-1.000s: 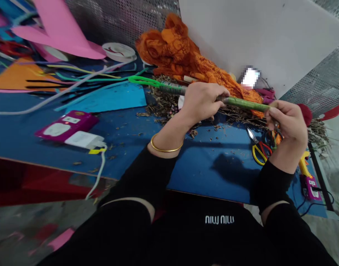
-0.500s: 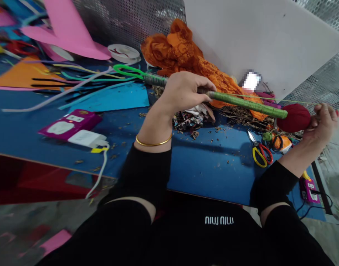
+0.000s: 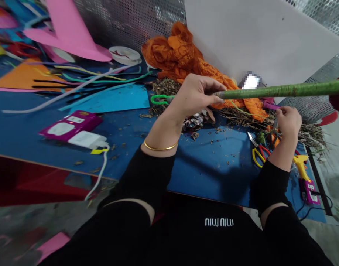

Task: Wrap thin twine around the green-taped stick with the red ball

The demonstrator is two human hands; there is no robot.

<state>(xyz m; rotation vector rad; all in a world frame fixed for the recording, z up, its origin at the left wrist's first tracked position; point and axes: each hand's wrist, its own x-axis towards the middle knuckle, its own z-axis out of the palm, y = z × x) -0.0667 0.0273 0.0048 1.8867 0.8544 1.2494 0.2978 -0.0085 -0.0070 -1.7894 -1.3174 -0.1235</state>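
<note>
My left hand [image 3: 198,94] is wrapped round a long stick [image 3: 271,91] bound in green thread, which it holds nearly level above the blue table. A bright green loop [image 3: 158,99] sticks out at the stick's left end. At its right end a dark red ball [image 3: 337,102] is partly cut off by the view's edge. My right hand [image 3: 290,122] is below the stick with its fingers pinched together. A slack green thread [image 3: 240,108] runs from the stick toward those fingers. Scissors with yellow and red handles [image 3: 258,157] lie just left of my right wrist.
Orange cloth [image 3: 180,48] and dry twigs [image 3: 236,114] lie along the back. Pipe cleaners [image 3: 83,83] and a blue sheet [image 3: 122,98] are at left, near a purple power strip [image 3: 71,125]. A yellow glue gun [image 3: 301,164] stands at right by another purple power strip [image 3: 310,190].
The stick's right end has swung up and toward me, carrying the red ball to the right edge. My right hand has moved left and down, and the thread has gone from taut to slack.
</note>
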